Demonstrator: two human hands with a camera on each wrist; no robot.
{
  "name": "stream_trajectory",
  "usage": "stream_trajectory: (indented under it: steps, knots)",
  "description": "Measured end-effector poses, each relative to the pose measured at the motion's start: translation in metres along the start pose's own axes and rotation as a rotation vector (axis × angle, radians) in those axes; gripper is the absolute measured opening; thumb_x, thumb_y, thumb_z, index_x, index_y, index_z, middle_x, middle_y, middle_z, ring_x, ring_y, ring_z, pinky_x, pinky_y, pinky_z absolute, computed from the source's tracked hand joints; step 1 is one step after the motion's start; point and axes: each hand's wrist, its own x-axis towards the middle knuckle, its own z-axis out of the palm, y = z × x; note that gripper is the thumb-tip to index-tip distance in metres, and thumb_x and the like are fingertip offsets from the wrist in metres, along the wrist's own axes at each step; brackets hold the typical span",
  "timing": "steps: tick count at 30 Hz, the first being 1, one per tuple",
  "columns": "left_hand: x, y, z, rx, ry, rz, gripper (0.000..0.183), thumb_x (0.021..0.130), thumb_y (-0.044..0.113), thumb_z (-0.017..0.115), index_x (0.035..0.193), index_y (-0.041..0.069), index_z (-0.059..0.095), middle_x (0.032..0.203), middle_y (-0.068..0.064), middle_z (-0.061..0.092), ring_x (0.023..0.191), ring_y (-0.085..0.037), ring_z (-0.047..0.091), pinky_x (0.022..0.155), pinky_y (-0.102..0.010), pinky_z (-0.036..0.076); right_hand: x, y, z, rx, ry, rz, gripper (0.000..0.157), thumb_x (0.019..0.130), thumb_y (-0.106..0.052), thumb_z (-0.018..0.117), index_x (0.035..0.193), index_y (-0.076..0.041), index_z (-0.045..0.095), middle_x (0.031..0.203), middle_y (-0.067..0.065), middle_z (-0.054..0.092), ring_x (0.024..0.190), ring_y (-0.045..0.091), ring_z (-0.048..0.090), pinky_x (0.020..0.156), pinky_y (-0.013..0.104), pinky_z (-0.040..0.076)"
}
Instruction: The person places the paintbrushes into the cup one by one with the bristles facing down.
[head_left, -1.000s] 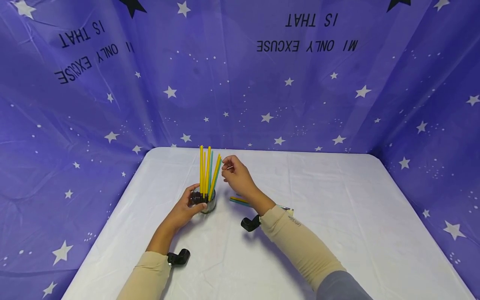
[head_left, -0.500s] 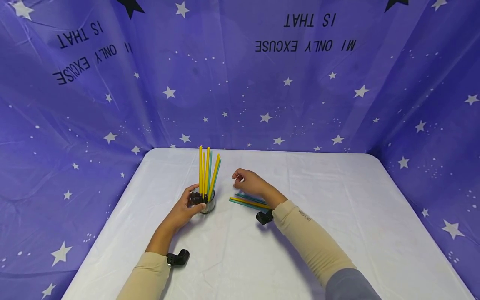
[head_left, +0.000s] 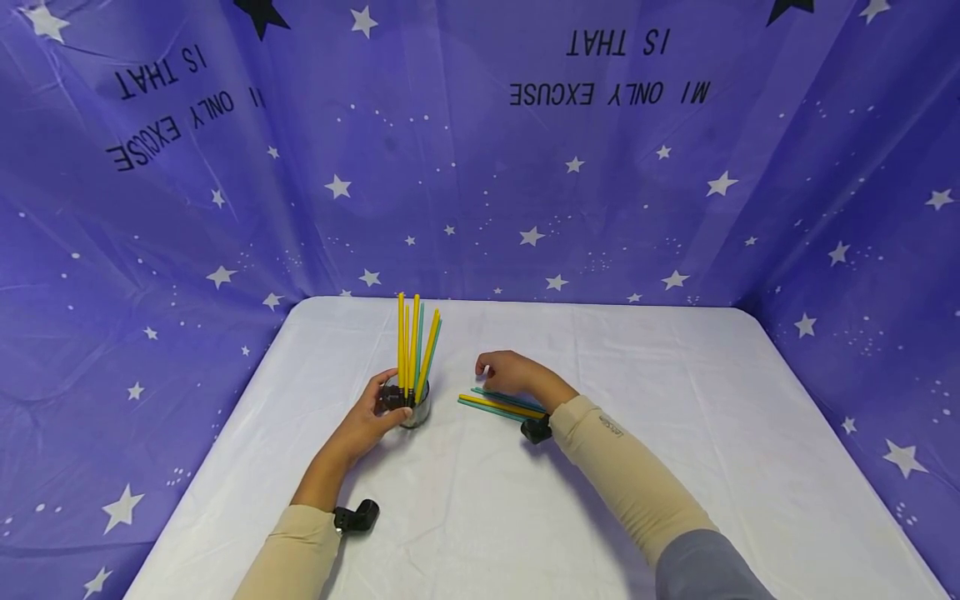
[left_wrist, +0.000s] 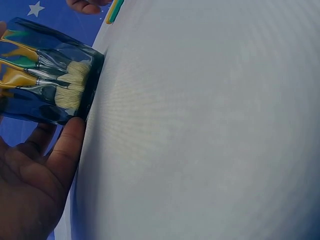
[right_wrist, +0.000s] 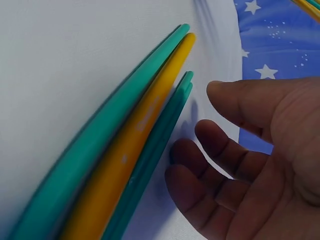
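My left hand (head_left: 366, 429) grips a clear glass (head_left: 422, 414), with the thumb on the near side and fingers around the far left. Several paintbrushes (head_left: 402, 346) with yellow and green handles stand in it. The left wrist view shows their pale bristles (left_wrist: 74, 82) down at the glass's base. Right of the glass, my right hand (head_left: 512, 372) hovers over loose paintbrushes, fingers loosely bent and holding nothing. The right wrist view shows a yellow paintbrush handle (right_wrist: 137, 125) between a thick green handle (right_wrist: 107, 112) and two thinner green ones (right_wrist: 160, 132), just beside my fingertips.
A white cloth covers the table (head_left: 465, 517). Behind it and on both sides hangs a purple curtain (head_left: 480, 167) with stars and lettering. A black wrist camera (head_left: 357, 517) sits on the left forearm and another camera (head_left: 536, 429) on the right.
My right hand has moved from beside the handle tops in the glass, right and down to the brushes on the table, uncovering more of them. The left hand stays on the glass.
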Motion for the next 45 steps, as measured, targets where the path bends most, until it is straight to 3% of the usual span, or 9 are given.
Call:
stream_trajectory:
  steps: [4, 13, 21, 29, 45]
  knots:
    - [0.0001, -0.0016, 0.0000, 0.002, -0.003, 0.003, 0.080, 0.091, 0.021, 0.071, 0.155, 0.020, 0.023, 0.139, -0.020, 0.046, 0.120, -0.034, 0.048, 0.097, -0.046, 0.037, 0.0046, 0.0028, 0.0013, -0.046, -0.040, -0.004, 0.018, 0.093, -0.007, 0.067, 0.109, -0.016, 0.064, 0.101, 0.002, 0.061, 0.092, 0.019, 0.053, 0.086, 0.037, 0.044]
    - [-0.0001, -0.0008, 0.0004, -0.003, -0.001, -0.021, 0.080, 0.091, 0.023, 0.071, 0.155, 0.022, 0.023, 0.142, -0.020, 0.044, 0.125, -0.036, 0.046, 0.102, -0.053, 0.033, 0.0085, 0.0033, 0.0006, -0.041, -0.107, 0.002, 0.020, 0.090, 0.000, 0.067, 0.103, -0.015, 0.067, 0.098, 0.001, 0.060, 0.091, 0.019, 0.053, 0.083, 0.035, 0.045]
    - [0.0006, 0.0006, 0.0004, -0.001, -0.003, -0.022, 0.080, 0.091, 0.021, 0.071, 0.154, 0.022, 0.024, 0.140, -0.019, 0.045, 0.123, -0.033, 0.047, 0.099, -0.047, 0.035, 0.0083, 0.0040, 0.0043, -0.064, -0.103, -0.025, 0.019, 0.089, 0.001, 0.068, 0.098, -0.016, 0.065, 0.093, 0.000, 0.059, 0.088, 0.018, 0.052, 0.081, 0.034, 0.044]
    - [0.0007, -0.0002, 0.0005, -0.001, -0.003, -0.014, 0.080, 0.091, 0.020, 0.071, 0.155, 0.022, 0.023, 0.140, -0.019, 0.045, 0.123, -0.034, 0.047, 0.098, -0.046, 0.037, 0.0053, 0.0015, 0.0070, -0.053, -0.090, -0.033, 0.025, 0.089, 0.004, 0.065, 0.103, -0.016, 0.065, 0.094, 0.001, 0.059, 0.090, 0.020, 0.052, 0.084, 0.036, 0.044]
    - [0.0024, -0.0018, 0.0007, -0.013, 0.005, -0.047, 0.081, 0.092, 0.023, 0.072, 0.155, 0.026, 0.022, 0.146, -0.020, 0.042, 0.132, -0.037, 0.043, 0.107, -0.059, 0.028, 0.0039, 0.0002, 0.0020, -0.101, -0.096, -0.063, 0.027, 0.090, 0.008, 0.055, 0.103, -0.015, 0.062, 0.091, 0.001, 0.057, 0.087, 0.019, 0.051, 0.080, 0.035, 0.042]
